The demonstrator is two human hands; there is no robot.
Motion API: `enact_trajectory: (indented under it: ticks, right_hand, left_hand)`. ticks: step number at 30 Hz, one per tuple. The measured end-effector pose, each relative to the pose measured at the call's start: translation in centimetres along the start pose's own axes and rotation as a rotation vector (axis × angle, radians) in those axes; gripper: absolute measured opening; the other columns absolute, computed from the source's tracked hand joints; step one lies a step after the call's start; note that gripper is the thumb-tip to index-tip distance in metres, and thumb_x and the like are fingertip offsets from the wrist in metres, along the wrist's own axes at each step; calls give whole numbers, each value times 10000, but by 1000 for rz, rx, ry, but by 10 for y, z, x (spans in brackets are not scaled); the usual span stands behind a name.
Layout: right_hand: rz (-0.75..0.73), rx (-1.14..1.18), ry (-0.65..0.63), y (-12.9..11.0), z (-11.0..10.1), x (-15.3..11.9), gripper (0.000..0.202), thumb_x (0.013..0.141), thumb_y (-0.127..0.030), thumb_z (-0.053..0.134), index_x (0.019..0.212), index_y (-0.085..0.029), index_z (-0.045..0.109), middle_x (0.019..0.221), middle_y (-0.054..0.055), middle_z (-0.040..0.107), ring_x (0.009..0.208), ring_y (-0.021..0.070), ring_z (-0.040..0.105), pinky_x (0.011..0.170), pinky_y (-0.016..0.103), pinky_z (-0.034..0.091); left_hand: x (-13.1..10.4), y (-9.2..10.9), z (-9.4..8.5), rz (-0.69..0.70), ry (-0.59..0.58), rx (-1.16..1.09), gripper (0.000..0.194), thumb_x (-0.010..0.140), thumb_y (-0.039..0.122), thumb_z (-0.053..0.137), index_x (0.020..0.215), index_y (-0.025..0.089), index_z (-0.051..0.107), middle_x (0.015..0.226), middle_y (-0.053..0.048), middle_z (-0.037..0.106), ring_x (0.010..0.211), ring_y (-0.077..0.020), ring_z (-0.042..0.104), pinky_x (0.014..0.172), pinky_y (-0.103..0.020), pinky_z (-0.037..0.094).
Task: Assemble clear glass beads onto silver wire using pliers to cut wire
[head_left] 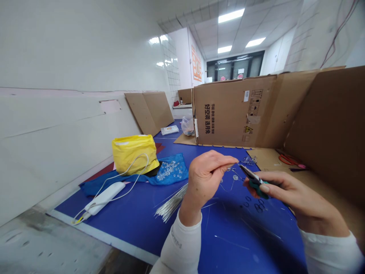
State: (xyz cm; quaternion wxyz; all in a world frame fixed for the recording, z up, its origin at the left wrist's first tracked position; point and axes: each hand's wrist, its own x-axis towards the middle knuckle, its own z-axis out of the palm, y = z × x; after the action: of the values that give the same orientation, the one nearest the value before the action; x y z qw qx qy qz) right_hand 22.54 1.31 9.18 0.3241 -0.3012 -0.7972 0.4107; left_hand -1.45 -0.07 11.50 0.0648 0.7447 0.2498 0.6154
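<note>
My left hand (207,174) is closed in a pinch, thumb and forefinger pressed together on what looks like a thin wire, mostly hidden. Right at those fingertips are the jaws of a pair of pliers (253,179) with dark green handles. My right hand (281,186) is wrapped round the handles. Beneath the hands, a clear bead (235,177) with fine wire lies on the blue table (137,224). A bundle of silvery wires (172,205) lies left of my left wrist, and clear beads (171,170) are spread on a blue cloth (182,161).
A large cardboard box (234,114) stands behind the hands. Red-handled scissors (291,160) lie on cardboard at the right. On the left are a yellow bag (134,152) and a white power strip (105,198) with its cord. A pile of wired pieces (249,160) sits beyond the pliers.
</note>
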Motion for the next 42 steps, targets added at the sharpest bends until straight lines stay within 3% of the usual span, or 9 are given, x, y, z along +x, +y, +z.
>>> enact_trajectory:
  ticks: [9, 26, 42]
  right_hand:
    - [39, -2, 40, 1, 0, -2, 332, 918, -461, 625, 1061, -202, 776, 837, 93, 752, 779, 211, 674, 716, 338, 529]
    - [48, 32, 19, -4, 3, 1, 326, 912, -471, 629, 974, -189, 782, 817, 92, 742, 791, 219, 668, 741, 347, 535]
    - [47, -52, 40, 3, 2, 1, 344, 896, -508, 641, 1017, -223, 789, 780, 56, 729, 696, 175, 634, 614, 264, 502]
  left_hand:
    - [0, 0, -1, 19, -5, 6, 169, 924, 162, 637, 975, 237, 780, 908, -36, 790, 816, -134, 702, 769, -271, 575]
    - [1, -2, -2, 36, -14, 5, 179, 918, 148, 641, 974, 241, 783, 903, -33, 790, 815, -133, 703, 770, -266, 571]
    - [2, -4, -1, 138, 9, 19, 165, 896, 90, 655, 956, 196, 767, 873, -35, 781, 788, -114, 699, 738, -229, 574]
